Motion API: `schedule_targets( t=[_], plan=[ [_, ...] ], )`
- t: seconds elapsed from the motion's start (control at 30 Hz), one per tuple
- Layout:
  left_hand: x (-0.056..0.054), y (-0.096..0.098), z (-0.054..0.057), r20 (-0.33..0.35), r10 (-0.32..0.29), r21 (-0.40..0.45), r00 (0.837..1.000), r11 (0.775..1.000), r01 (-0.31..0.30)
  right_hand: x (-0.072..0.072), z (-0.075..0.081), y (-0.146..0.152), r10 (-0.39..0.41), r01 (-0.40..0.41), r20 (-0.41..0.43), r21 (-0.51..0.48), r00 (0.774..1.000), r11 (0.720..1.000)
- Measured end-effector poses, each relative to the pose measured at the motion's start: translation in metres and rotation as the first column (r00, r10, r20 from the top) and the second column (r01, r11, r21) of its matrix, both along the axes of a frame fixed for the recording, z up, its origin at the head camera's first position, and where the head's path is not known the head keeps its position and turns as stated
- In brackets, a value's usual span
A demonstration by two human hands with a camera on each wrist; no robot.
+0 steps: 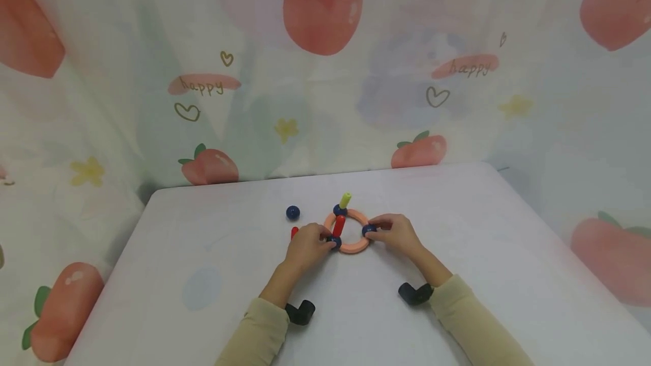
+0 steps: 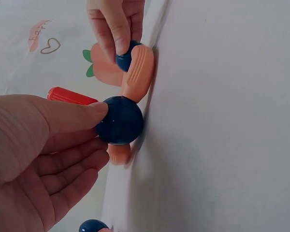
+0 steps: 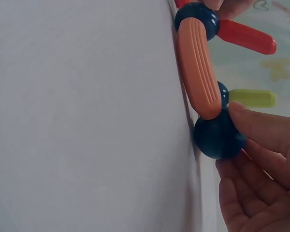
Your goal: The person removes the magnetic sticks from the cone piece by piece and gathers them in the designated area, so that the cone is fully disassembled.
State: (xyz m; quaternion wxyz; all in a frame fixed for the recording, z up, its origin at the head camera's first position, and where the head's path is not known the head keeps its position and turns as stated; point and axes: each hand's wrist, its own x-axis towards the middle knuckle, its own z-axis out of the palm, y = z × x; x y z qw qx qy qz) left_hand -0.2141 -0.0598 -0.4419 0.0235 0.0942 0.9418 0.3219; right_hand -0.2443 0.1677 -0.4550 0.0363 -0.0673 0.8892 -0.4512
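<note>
On the table lies a ring of orange curved rods [image 1: 354, 248] joined by blue balls. My left hand [image 1: 307, 246] pinches the front-left blue ball [image 2: 120, 121] between thumb and fingers. From that ball a red rod [image 1: 338, 226] sticks up. At the ring's right side, my right hand [image 1: 399, 234] pinches another blue ball [image 3: 219, 134], its thumb on top. A yellow-green rod [image 1: 346, 200] rises from the third blue ball [image 1: 339, 210] at the back. The fingers partly cover both pinched balls.
Behind my left hand a loose blue ball [image 1: 293, 213] rests on the white table [image 1: 229, 298]. Another red piece [image 1: 295, 232] shows beside that hand, mostly hidden. A peach-print cloth [image 1: 325, 100] hangs past the table's back edge.
</note>
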Motion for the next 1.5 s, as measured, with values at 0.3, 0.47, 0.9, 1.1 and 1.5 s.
schedule_targets(
  t=[0.3, 0.47, 0.9, 1.1, 1.5],
  plan=[
    [0.004, 0.009, -0.002, 0.0, -0.008, 0.006, 1.0, 1.0, 0.008, -0.005, 0.0, 0.006, -0.015, 0.011, -0.037, -0.09, 0.999, 0.996],
    [0.006, 0.014, -0.003, -0.013, -0.027, 0.016, 1.0, 0.999, 0.027, -0.01, -0.007, 0.007, -0.037, 0.037, 0.003, -0.095, 0.999, 0.995],
    [0.013, 0.038, -0.01, -0.1, -0.007, 0.022, 0.995, 1.0, 0.009, 0.002, 0.003, 0.003, -0.128, 0.136, -0.162, 0.037, 0.978, 0.99],
    [0.015, 0.042, -0.01, -0.158, 0.091, 0.144, 0.983, 0.987, -0.068, 0.024, 0.006, -0.006, -0.091, 0.09, -0.092, -0.011, 0.992, 0.996],
    [0.001, 0.038, -0.011, -0.04, 0.056, 0.448, 0.998, 0.893, -0.032, 0.037, -0.003, -0.022, 0.068, -0.074, -0.238, -0.016, 0.969, 0.997]
  ],
)
